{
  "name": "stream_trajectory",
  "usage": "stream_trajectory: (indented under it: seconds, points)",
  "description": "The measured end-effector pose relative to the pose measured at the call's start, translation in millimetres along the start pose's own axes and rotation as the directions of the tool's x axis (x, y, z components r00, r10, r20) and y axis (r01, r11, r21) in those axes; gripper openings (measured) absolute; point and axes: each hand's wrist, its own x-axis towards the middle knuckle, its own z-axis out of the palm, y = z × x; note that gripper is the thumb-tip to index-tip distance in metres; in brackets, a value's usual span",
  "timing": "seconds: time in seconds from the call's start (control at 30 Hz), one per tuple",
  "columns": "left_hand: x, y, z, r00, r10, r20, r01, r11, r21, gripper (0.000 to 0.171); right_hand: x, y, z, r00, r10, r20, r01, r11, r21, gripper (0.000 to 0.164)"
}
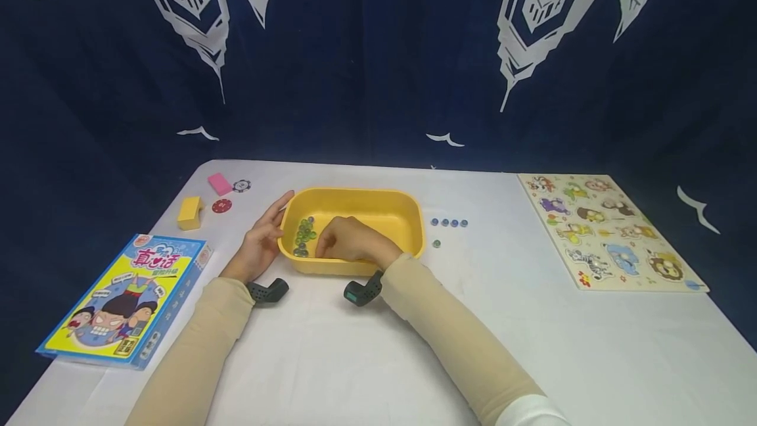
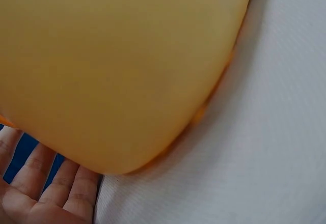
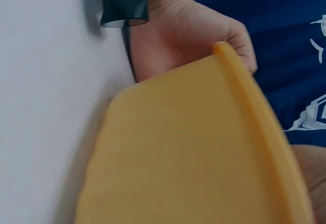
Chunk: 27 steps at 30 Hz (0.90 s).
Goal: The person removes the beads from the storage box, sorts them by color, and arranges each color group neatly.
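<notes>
A yellow plastic tub stands on the white table, with several green and bluish glass marbles gathered at its left end. My left hand rests against the tub's left end, fingers stretched along the outer wall and thumb near the rim. Those fingers show past the tub's corner in the left wrist view. My right hand reaches over the front rim into the tub, its bent fingers pointing down just right of the marbles. Its fingertips are hidden, so I cannot tell whether they pinch a marble.
Right of the tub lie a row of blue marbles and one green marble. An animal puzzle board is at far right. On the left are a boxed game, a yellow block, a pink block and two chips.
</notes>
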Motion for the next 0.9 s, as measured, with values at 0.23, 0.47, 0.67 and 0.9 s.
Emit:
stream_trajectory:
  seconds: [0.23, 0.47, 0.67, 0.9]
  points:
    - [0.2, 0.3, 1.6, 1.0, -0.005, -0.012, 0.005, 1.0, 0.021, 0.085, -19.5, 10.6, -17.5, 0.978, -0.184, -0.099, 0.198, 0.969, 0.151, 0.014]
    - [-0.2, 0.2, 1.5, 1.0, -0.009, -0.02, 0.01, 1.0, 0.029, 0.085, -49.1, 32.3, -40.7, 0.957, -0.222, -0.185, 0.283, 0.851, 0.443, 0.018]
    - [-0.3, -0.1, 1.9, 1.0, -0.011, -0.015, 0.011, 1.0, 0.017, 0.085, -77.2, 63.5, -65.9, 0.942, -0.141, -0.306, 0.305, 0.74, 0.599, 0.018]
    - [-0.6, 0.1, 1.6, 1.0, -0.006, -0.007, 0.006, 1.0, -0.005, 0.084, -103.7, 106.5, -91.2, 0.885, 0.059, -0.462, 0.256, 0.766, 0.59, 0.021]
